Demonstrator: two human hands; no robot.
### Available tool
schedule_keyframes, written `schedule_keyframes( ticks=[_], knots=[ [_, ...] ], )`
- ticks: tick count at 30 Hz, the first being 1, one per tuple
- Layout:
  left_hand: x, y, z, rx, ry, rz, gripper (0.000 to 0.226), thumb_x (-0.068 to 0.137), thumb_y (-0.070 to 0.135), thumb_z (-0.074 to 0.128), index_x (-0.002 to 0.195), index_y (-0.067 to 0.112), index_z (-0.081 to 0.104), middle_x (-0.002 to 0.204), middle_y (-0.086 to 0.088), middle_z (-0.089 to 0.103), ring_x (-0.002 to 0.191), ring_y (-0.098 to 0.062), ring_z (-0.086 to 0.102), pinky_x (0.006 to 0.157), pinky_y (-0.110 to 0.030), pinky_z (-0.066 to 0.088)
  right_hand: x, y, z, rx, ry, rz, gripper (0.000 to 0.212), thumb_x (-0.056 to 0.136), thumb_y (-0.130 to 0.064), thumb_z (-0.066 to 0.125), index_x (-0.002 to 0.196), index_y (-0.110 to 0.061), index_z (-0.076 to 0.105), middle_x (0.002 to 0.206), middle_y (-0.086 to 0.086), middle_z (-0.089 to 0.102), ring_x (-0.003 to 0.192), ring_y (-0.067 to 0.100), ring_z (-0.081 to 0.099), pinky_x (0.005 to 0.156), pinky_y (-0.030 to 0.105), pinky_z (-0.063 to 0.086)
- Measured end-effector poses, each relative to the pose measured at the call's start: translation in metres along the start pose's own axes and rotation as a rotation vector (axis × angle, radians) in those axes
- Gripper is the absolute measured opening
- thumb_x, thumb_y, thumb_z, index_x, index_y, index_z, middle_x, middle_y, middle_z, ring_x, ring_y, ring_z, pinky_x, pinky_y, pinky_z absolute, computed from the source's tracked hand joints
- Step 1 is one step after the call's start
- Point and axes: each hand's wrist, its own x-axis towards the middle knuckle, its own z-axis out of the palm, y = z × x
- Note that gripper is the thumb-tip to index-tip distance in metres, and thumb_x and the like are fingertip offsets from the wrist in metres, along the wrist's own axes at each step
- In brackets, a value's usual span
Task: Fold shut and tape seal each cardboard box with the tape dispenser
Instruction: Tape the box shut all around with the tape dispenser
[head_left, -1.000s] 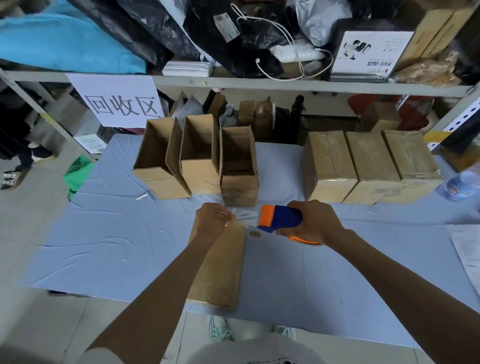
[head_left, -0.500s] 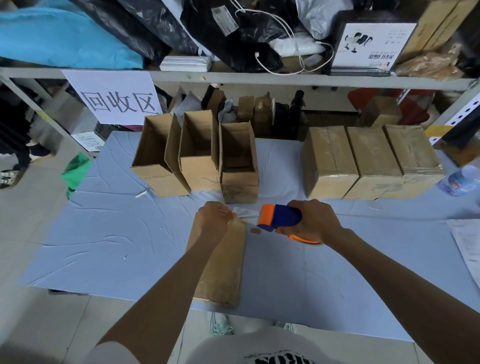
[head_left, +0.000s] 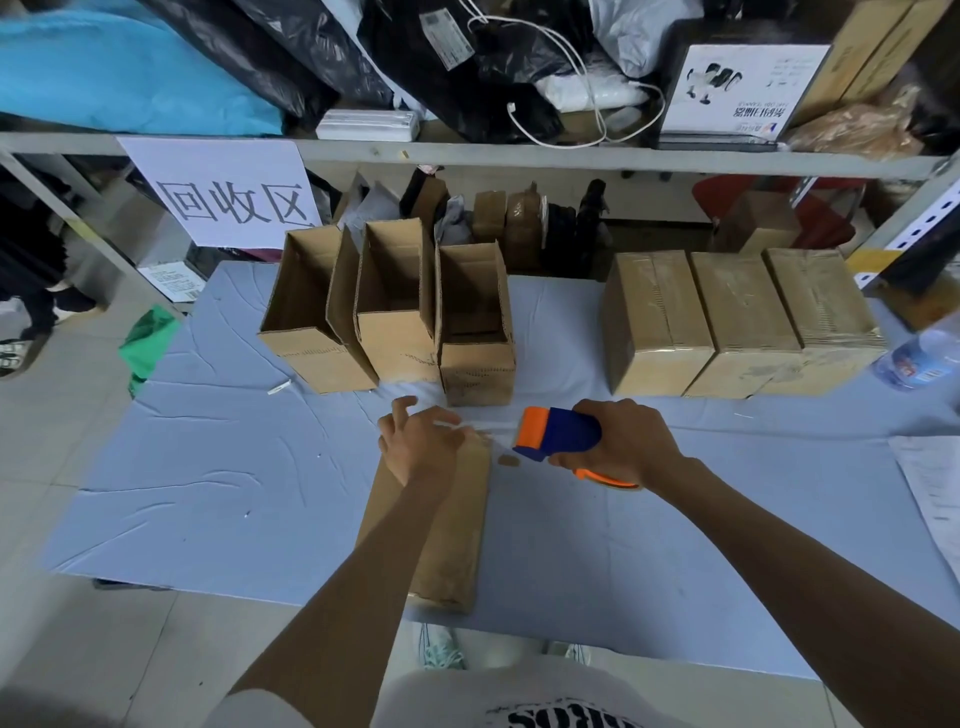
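Table (head_left: 208, 467) — three open boxes (head_left: 395, 322), three sealed boxes (head_left: 743, 306); left hand (head_left: 423, 447) spread, right hand (head_left: 628, 441) grips dispenser (head_left: 558, 434).

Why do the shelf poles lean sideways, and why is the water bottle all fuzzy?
Head view: the wide-angle lens bends the edges, so the shelf posts lean outward; the water bottle sits at the far right edge, where the picture smears; the tape dispenser in the middle looks sharp.
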Motion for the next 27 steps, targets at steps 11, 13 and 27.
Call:
schedule_keyframes(
  ticks=[11,13,27],
  knots=[
    [0.007,-0.006,-0.002,-0.068,-0.08,-0.142,0.068,0.076,0.039,0.077,0.136,0.027,0.047,0.14,-0.003,0.046,0.133,-0.026,0.033,0.108,-0.043,0.027,0.002,0.002,0.008,0.011,-0.014,0.005,0.061,0.071,-0.062,0.069,0.119,-0.027,0.053,0.109,-0.008,0.067,0.096,0.011,0.062,0.076,0.018,0.042],
    [0.013,-0.007,-0.003,-0.026,-0.124,-0.152,0.083,0.073,0.046,0.077,0.142,0.026,0.036,0.145,-0.004,0.04,0.136,-0.027,0.03,0.109,-0.047,0.027,0.002,0.0,0.01,0.003,-0.024,-0.004,0.062,0.072,-0.063,0.068,0.12,-0.028,0.053,0.109,-0.008,0.067,0.096,0.01,0.062,0.077,0.018,0.043],
    [-0.01,-0.001,0.005,0.137,-0.171,-0.133,0.084,0.061,0.067,0.071,0.13,0.025,0.049,0.141,-0.009,0.032,0.13,-0.029,0.034,0.107,-0.05,0.034,-0.001,-0.017,-0.019,0.081,0.005,-0.016,0.059,0.078,-0.061,0.064,0.125,-0.026,0.054,0.111,-0.005,0.067,0.098,0.013,0.06,0.079,0.02,0.041]
  ],
)
